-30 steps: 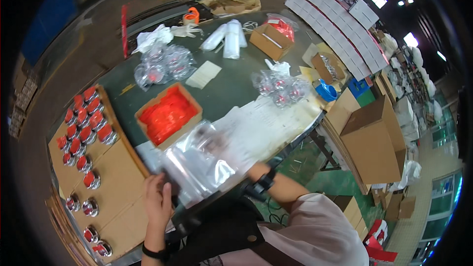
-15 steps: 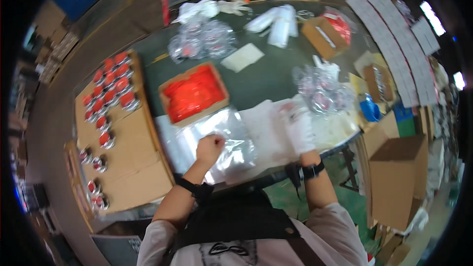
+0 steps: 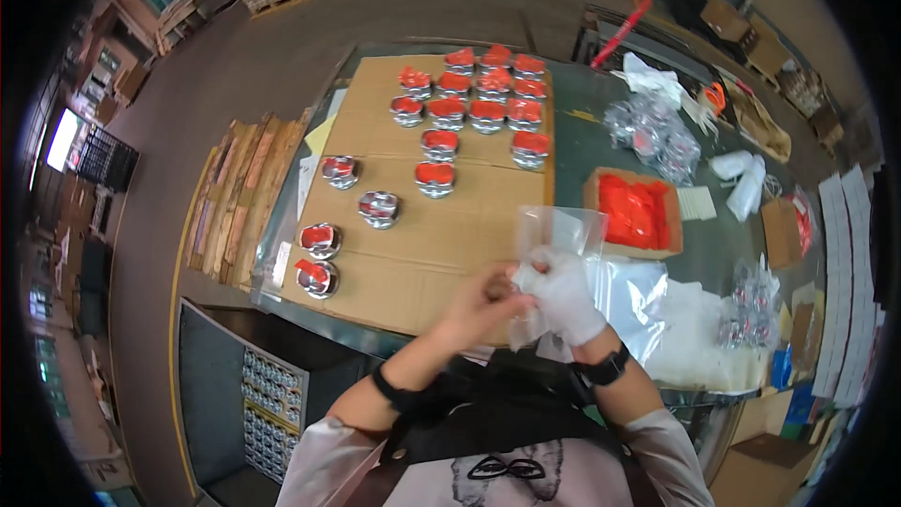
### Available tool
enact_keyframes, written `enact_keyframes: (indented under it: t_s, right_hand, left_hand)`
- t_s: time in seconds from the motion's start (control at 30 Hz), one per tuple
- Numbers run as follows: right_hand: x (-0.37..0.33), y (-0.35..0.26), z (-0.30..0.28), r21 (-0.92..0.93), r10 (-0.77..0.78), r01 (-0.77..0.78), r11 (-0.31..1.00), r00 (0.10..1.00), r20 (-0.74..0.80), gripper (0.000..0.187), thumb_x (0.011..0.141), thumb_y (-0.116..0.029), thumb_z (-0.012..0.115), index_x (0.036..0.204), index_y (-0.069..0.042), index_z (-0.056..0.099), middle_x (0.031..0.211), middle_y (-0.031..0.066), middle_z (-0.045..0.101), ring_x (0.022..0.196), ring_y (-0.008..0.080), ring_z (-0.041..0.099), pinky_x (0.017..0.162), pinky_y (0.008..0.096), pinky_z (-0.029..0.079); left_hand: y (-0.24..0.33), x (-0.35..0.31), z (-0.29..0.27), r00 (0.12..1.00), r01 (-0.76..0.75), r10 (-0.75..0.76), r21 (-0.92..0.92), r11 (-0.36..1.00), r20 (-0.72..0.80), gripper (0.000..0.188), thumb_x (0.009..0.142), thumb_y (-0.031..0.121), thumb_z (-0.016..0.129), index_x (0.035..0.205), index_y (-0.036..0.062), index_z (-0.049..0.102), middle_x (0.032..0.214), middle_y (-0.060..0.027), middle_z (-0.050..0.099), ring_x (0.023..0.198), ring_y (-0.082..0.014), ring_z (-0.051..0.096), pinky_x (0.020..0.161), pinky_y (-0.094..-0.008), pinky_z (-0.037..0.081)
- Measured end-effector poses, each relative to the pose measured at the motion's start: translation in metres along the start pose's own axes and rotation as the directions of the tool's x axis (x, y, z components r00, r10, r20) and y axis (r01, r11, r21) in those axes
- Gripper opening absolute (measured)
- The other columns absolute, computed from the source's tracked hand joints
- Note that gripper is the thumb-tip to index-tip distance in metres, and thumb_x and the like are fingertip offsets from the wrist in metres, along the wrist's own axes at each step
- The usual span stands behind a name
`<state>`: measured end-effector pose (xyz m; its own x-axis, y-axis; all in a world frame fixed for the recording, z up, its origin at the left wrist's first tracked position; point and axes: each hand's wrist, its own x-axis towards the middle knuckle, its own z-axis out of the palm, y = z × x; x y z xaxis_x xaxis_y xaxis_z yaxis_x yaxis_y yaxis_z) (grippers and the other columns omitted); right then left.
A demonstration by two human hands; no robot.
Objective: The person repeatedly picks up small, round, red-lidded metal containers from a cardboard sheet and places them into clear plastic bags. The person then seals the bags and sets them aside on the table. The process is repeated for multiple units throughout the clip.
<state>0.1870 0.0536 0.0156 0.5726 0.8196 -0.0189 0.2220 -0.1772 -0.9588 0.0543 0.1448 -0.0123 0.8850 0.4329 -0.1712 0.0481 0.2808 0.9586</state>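
A clear plastic bag (image 3: 569, 225) is held up in front of me over the near right edge of the cardboard. My right hand (image 3: 565, 299), in a white glove, is closed on its near part. My bare left hand (image 3: 486, 302) meets it there, fingers curled and pinching at the bag's edge. Just beyond lies a flat stack of clear bags (image 3: 633, 296). Several round chrome metal parts with red film on top (image 3: 435, 178) stand on the cardboard sheet (image 3: 450, 253) to the left, one of them nearest the front left (image 3: 316, 278).
An open carton of red film pieces (image 3: 633, 216) stands right of the cardboard. Behind it are bagged parts (image 3: 657, 136), with more bagged parts (image 3: 751, 305) at the right. White plastic rolls (image 3: 746, 186) lie farther back. A dark bin with stacked metal parts (image 3: 272, 394) is at lower left.
My view has swung left toward the cardboard. Both hands have come together, and a clear bag is now lifted between them, where before the hands were apart over the bag stack and white sheet.
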Motion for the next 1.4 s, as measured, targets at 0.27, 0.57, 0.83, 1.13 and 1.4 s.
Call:
enact_keyframes:
  t_s: [0.27,0.57,0.83,1.13,1.4]
  right_hand:
    - [0.159,0.029,0.134,-0.812,-0.32,0.237,0.533,0.945,0.066,0.013,0.087,-0.012,0.057,0.079,-0.004,0.064,0.068,0.0122,0.064,0.064,0.0237,0.067,0.057,0.0372,0.052]
    - [0.101,-0.029,0.071,-0.045,0.308,-0.305,0.951,0.933,0.187,0.028,0.09,-0.017,0.057,0.11,0.003,0.057,0.087,0.015,0.067,0.072,0.0202,0.068,0.061,0.0305,0.054]
    - [-0.003,0.052,0.131,-0.647,-0.041,0.077,0.759,0.997,0.07,0.027,0.085,-0.01,0.057,0.111,-0.004,0.054,0.096,0.013,0.062,0.084,0.0308,0.064,0.076,0.0392,0.052]
    - [0.049,0.061,0.142,0.562,0.367,-0.496,0.662,0.868,0.334,0.023,0.093,-0.018,0.05,0.104,-0.001,0.062,0.082,0.0128,0.061,0.074,0.0263,0.061,0.072,0.0342,0.053]
    - [0.013,-0.009,0.114,-0.651,0.039,-0.048,0.757,0.999,-0.028,0.043,0.083,-0.017,0.07,0.119,0.001,0.054,0.096,0.0157,0.065,0.086,0.0303,0.065,0.076,0.038,0.053]
  left_hand:
    - [0.101,-0.092,-0.178,0.768,-0.067,0.252,0.318,0.946,-0.588,0.018,0.095,0.012,0.056,0.109,0.0028,0.063,0.085,0.0012,0.061,0.076,-0.0059,0.057,0.067,-0.0205,0.044]
    - [-0.002,0.005,-0.146,0.951,-0.051,0.267,0.771,0.635,-0.157,0.02,0.089,0.019,0.063,0.086,0.0,0.068,0.07,-0.0194,0.062,0.059,-0.0278,0.061,0.053,-0.0361,0.046]
    - [-0.042,0.017,-0.129,0.937,0.011,0.087,0.279,0.96,-0.338,0.03,0.096,0.025,0.058,0.107,-0.0015,0.067,0.07,-0.0047,0.064,0.057,-0.0099,0.055,0.049,-0.0271,0.042]
    - [0.014,-0.028,-0.103,0.922,-0.268,0.355,0.407,0.873,-0.155,0.025,0.098,0.023,0.056,0.105,0.0014,0.067,0.088,-0.0104,0.069,0.077,-0.0115,0.062,0.066,-0.0286,0.05]
    - [0.02,-0.013,-0.147,0.966,-0.161,0.212,0.293,0.942,-0.149,0.027,0.098,0.023,0.054,0.111,0.0007,0.062,0.096,-0.0095,0.058,0.086,-0.0179,0.058,0.072,-0.0336,0.049]
